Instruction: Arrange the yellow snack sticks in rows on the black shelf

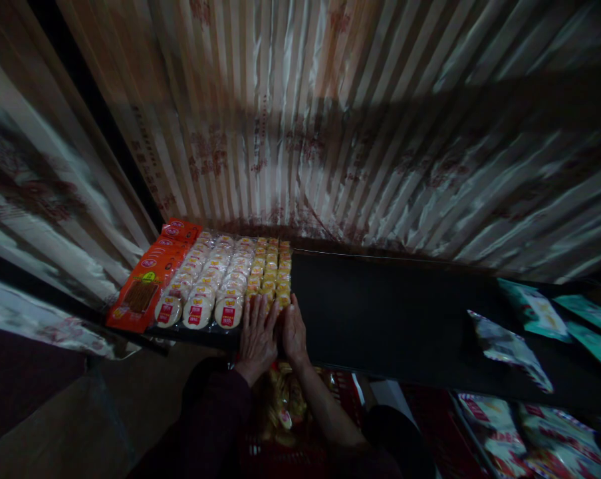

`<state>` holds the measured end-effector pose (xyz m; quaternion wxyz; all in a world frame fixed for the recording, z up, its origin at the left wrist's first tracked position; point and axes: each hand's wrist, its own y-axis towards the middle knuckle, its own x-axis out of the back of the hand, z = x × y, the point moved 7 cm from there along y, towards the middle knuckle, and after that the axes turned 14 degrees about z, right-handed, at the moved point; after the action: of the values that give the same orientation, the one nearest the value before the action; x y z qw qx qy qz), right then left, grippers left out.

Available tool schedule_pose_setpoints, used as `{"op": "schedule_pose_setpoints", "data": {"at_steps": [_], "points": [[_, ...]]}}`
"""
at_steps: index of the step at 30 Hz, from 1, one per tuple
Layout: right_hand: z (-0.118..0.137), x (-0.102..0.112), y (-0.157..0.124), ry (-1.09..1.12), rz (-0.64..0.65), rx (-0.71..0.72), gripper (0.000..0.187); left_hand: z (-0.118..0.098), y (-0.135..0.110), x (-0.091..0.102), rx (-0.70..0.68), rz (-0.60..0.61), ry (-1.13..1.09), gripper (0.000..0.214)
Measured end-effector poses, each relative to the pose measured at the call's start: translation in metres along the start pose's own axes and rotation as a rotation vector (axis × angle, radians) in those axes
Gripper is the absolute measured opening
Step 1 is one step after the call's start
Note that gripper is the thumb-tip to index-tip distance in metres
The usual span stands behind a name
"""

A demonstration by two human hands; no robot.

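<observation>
gold packets — on black shelf, right of white round packets | left hand: over front ones, fingers slightly apart | right hand: at right edge, fingers together | likely best — light, even pressure, rows straight

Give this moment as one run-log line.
left hand: flat at near end of gold-wrapped packs | right hand: at their near right corner | beside: white round packs, orange packets | surface: black shelf
</observation>
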<state>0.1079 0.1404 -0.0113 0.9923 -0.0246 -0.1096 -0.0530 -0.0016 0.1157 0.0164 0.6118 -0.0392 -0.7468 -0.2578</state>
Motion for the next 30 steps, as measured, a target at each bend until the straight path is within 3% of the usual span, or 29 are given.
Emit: {"op": "schedule_pose_setpoints", "data": {"at_steps": [17, 25, 30], "points": [[0.0, -0.003, 0.01, 0.066, 0.025, 0.007, 0.079, -0.003, 0.001, 0.001, -0.016, 0.004, -0.019, 0.068], [0.006, 0.011, -0.008, 0.006, -0.09, 0.012, 0.085, -0.001, -0.006, 0.007, -0.047, -0.057, -0.048, 0.064], [0.006, 0.02, -0.027, 0.012, -0.154, 0.029, 0.082, -0.009, -0.031, 0.006, -0.066, -0.092, -0.103, 0.066]]}}
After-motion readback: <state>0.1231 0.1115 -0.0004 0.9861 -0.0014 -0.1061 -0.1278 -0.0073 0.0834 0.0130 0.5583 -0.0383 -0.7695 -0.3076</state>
